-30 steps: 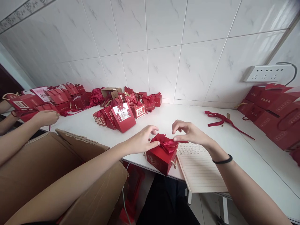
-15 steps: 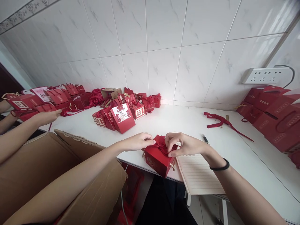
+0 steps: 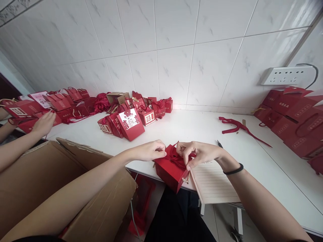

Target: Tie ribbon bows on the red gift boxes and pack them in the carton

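Observation:
A red gift box (image 3: 168,171) with gold rope at its sides sits at the front edge of the white table. Across its top lies a red ribbon (image 3: 176,159) tied in a bow. My left hand (image 3: 151,150) is closed at the box's left side, thumb and forefinger pinched on the ribbon. On the other side, my right hand (image 3: 199,154), with a black band at the wrist, pinches the ribbon near the box's right edge. Under my right forearm lies a lined notebook (image 3: 214,183), touching or close beside the box.
Several finished-looking red boxes (image 3: 131,124) stand at the back. Stacked red boxes (image 3: 297,117) fill the right side. Loose ribbon (image 3: 233,126) and a pen (image 3: 219,144) lie on the table. A large cardboard carton (image 3: 101,195) is at left; beyond it a co-worker's hand (image 3: 44,123) touches boxes.
My right hand has shifted slightly right and outward along the ribbon, while my left hand stays pinched. The co-worker's hand has moved left and turned over onto the boxes.

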A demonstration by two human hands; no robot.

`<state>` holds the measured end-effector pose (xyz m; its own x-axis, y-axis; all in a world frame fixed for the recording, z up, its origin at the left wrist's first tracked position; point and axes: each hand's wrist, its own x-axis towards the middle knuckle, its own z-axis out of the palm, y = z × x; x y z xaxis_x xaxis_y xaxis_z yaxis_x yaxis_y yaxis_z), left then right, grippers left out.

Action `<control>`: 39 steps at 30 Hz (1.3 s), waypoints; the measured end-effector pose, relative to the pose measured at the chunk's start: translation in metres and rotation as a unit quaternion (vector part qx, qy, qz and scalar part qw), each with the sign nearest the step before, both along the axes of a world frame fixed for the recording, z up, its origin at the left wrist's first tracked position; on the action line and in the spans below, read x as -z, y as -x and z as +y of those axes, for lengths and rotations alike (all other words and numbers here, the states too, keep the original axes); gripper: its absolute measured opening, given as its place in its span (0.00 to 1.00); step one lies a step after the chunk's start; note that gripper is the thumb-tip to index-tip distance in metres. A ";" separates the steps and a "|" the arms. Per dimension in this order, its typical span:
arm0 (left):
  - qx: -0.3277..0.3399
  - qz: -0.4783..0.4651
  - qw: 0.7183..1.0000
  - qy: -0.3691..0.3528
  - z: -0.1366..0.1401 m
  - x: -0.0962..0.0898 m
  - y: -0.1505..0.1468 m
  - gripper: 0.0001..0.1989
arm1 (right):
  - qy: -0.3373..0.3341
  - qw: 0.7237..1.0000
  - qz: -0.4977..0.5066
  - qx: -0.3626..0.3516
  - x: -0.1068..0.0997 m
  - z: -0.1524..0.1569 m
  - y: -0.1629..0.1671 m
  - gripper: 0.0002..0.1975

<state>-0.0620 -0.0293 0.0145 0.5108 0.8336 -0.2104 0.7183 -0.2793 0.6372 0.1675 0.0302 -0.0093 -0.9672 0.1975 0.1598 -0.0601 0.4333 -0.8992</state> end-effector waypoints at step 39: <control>-0.203 -0.147 0.968 0.012 0.009 0.008 0.009 0.24 | 0.053 0.957 -0.045 0.281 0.021 -0.007 0.020 0.45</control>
<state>-0.0709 -0.0201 0.0068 0.1821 0.9749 -0.1279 0.5528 0.0060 0.8333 0.1476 0.0227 -0.0304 -0.7128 0.7007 0.0306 0.2353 0.2800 -0.9307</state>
